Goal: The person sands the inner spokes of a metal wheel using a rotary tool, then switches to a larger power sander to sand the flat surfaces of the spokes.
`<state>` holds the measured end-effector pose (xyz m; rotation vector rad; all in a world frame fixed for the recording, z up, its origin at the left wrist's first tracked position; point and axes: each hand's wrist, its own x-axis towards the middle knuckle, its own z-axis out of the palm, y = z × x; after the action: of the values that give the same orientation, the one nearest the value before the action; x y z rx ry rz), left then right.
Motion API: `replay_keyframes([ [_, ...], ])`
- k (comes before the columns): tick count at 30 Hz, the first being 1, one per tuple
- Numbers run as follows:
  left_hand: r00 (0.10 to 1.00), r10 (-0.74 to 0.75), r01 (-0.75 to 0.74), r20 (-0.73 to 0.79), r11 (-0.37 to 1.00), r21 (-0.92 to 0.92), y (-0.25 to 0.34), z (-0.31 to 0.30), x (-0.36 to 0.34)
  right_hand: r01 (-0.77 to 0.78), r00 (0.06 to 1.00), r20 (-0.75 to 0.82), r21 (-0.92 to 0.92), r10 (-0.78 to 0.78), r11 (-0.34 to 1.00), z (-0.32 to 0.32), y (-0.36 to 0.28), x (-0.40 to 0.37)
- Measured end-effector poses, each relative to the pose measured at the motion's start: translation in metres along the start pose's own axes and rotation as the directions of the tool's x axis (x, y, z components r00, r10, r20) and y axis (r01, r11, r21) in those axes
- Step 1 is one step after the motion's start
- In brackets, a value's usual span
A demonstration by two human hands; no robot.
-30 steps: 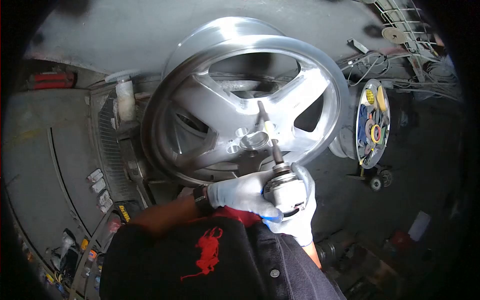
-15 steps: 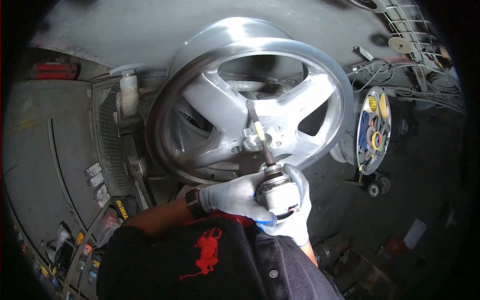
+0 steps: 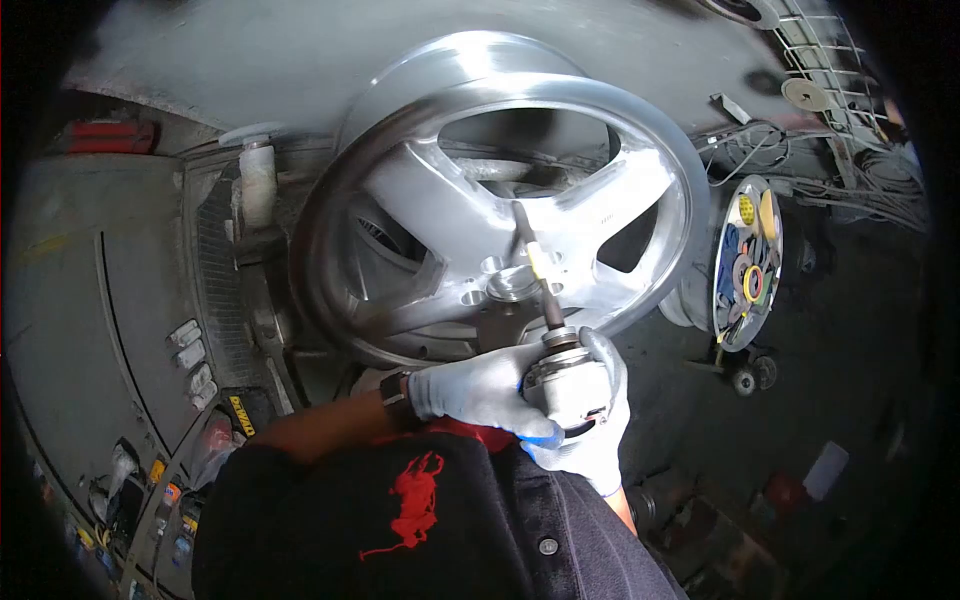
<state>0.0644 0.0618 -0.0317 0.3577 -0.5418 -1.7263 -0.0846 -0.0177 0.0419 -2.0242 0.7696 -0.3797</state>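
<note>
A large silver alloy wheel (image 3: 440, 215) with wide spokes lies tilted in front of me. Both hands wear whitish gloves and grip a silver power tool (image 3: 568, 385) below the wheel. My left hand (image 3: 485, 390) is wrapped round the tool's left side, and my right hand (image 3: 600, 430) closes round its right side and underside. From the tool a long thin shaft (image 3: 548, 300) reaches up over the hub, its tip at the spokes' junction near the wheel's centre. Whether the tip touches the metal is hard to tell.
A round tray (image 3: 722, 300) with tapes and discs stands at the right, above a small wheeled piece (image 3: 744, 382). Cables (image 3: 760, 140) hang at the upper right. At the left are a wrapped cylinder (image 3: 258, 187), small cans (image 3: 190, 355) and a red object (image 3: 108, 137).
Both hands and the tool have shifted slightly to the right. The shaft's tip has moved a little right along the wheel's centre. The grip looks the same.
</note>
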Motion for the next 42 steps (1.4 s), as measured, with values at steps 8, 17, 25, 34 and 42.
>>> replay_keyframes([
  [8, 0.999, 0.026, -0.022, -0.046, 0.997, 0.072, 0.002, 0.004, 0.004, -0.080, 0.997, 0.009, 0.081, 0.080, 0.993, -0.004, 0.010, -0.002],
  [17, 1.000, 0.017, -0.017, 0.005, 0.997, 0.080, 0.003, -0.001, 0.015, -0.003, 0.999, -0.037, -0.098, 0.000, 0.995, -0.010, -0.005, 0.008],
  [25, 0.997, -0.031, 0.039, -0.075, 0.994, 0.104, 0.004, 0.004, -0.002, 0.009, 0.998, 0.064, 0.004, -0.009, 1.000, -0.006, 0.002, 0.009],
  [34, 1.000, -0.014, 0.014, 0.005, 0.999, 0.053, 0.005, 0.001, 0.024, -0.071, 0.996, -0.057, 0.000, 0.071, 0.997, -0.012, -0.002, 0.010],
  [42, 0.998, -0.030, 0.035, -0.056, 0.996, 0.079, 0.002, 0.000, -0.001, 0.068, 0.996, 0.060, -0.013, -0.067, 0.998, -0.006, 0.002, 0.013],
])
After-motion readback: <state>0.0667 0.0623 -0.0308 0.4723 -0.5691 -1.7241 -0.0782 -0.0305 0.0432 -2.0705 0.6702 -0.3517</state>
